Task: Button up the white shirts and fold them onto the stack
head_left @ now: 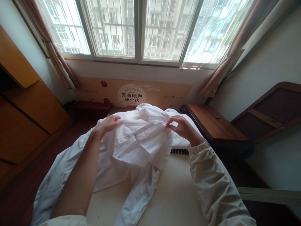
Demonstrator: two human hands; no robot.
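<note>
A white shirt (141,141) lies bunched over the cream-coloured padded surface in front of me, one sleeve (141,197) trailing toward me. My left hand (110,123) grips the cloth at the shirt's left side, thumb on top. On the other side, my right hand (177,124) pinches an edge of the shirt between thumb and fingertips. The fabric between both hands is raised and creased. More white cloth (183,135) lies behind and beside my right hand, with a black striped piece (180,151) showing under it.
The cream surface (176,188) extends toward me. White cloth (61,169) hangs over its left side. A wooden table (213,122) stands at the right, near a wooden-framed panel (270,113). Ahead are a printed banner (162,91) and barred windows (113,28); wooden cabinets (23,116) stand left.
</note>
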